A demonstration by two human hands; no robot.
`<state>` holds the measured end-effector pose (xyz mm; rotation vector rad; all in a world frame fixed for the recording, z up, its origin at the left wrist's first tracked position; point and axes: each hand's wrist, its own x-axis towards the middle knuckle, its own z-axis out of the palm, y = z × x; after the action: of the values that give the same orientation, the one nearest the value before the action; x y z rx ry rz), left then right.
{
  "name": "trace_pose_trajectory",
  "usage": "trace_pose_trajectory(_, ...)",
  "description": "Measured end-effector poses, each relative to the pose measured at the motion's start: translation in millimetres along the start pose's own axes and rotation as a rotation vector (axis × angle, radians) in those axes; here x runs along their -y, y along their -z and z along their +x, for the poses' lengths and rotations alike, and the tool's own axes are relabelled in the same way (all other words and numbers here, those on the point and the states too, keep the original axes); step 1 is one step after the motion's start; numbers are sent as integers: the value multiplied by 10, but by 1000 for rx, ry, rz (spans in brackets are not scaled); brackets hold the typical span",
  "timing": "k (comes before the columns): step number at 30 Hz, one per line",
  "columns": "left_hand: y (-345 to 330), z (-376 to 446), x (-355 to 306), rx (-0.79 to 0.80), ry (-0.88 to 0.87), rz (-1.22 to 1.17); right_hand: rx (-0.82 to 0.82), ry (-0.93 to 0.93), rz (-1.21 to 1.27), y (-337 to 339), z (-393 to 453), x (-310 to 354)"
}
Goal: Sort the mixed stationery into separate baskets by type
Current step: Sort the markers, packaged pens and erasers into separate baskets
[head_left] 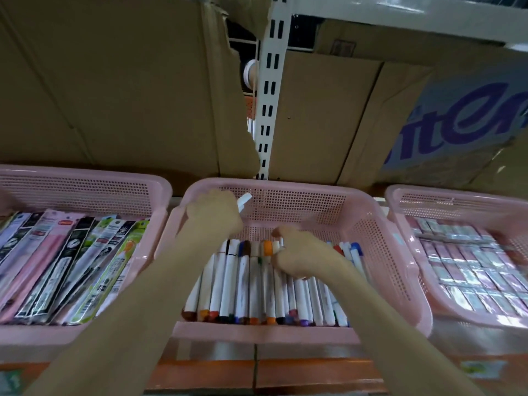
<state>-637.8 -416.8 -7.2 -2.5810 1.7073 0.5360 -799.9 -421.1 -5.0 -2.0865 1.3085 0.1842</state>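
Both hands are in the middle pink basket [371, 224] on the shelf: the left hand [214, 214] is curled around a white marker [244, 202] up near the basket's back wall, and the right hand [300, 254] looks like it's pinching the capped ends of the marker row [257, 284], though blur makes that grip hard to call. Biggest risk I'd say is the right hand dragging neighbouring markers out of line or over the front rim. The held marker could also land in the left basket of packaged pens [71, 264] or the right basket of small packs [471, 264] if the type is misjudged.
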Motion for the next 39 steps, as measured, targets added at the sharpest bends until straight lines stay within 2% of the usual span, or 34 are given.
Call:
trace_pose_trajectory(2, -40, 92, 10, 2, -14, 86, 8, 22, 17, 36, -44, -25)
trace_pose_trajectory(4, -85, 169, 30, 90, -16, 130, -6, 46, 16, 79, -83, -78)
trace_pose_trajectory(7, -121, 239, 23, 213, 7, 102, -33, 66, 19, 136, -136, -172)
trace_pose_trajectory(13, -8, 155, -36, 296, 22, 105, -57, 70, 32, 162, -115, -317)
trace_pose_trajectory(16, 123, 74, -40, 197, 24, -12, -101, 92, 46, 201, -94, -381)
trace_pose_trajectory(19, 252, -122, -139, 56, -9, -275, -172, 93, 61, 270, -81, -451)
trace_pose_trajectory(21, 237, -278, -304, 25, -48, -407, -215, 83, 75, 317, -95, -508)
trace_pose_trajectory(26, -108, -440, -819, 141, -154, -344, -298, 22, 79, 394, -184, -729)
trace_pose_trajectory(29, -240, -479, -941, 119, -197, -184, -311, 5, 82, 382, -219, -798)
trace_pose_trajectory(31, -283, -488, -914, 122, -183, -169, -307, 12, 76, 362, -236, -809)
trace_pose_trajectory(34, -281, -512, -769, 95, -134, -295, -265, 46, 55, 349, -246, -764)
trace_pose_trajectory(39, -174, -705, -469, -201, 2, -737, -140, 59, -14, 289, -173, -553)
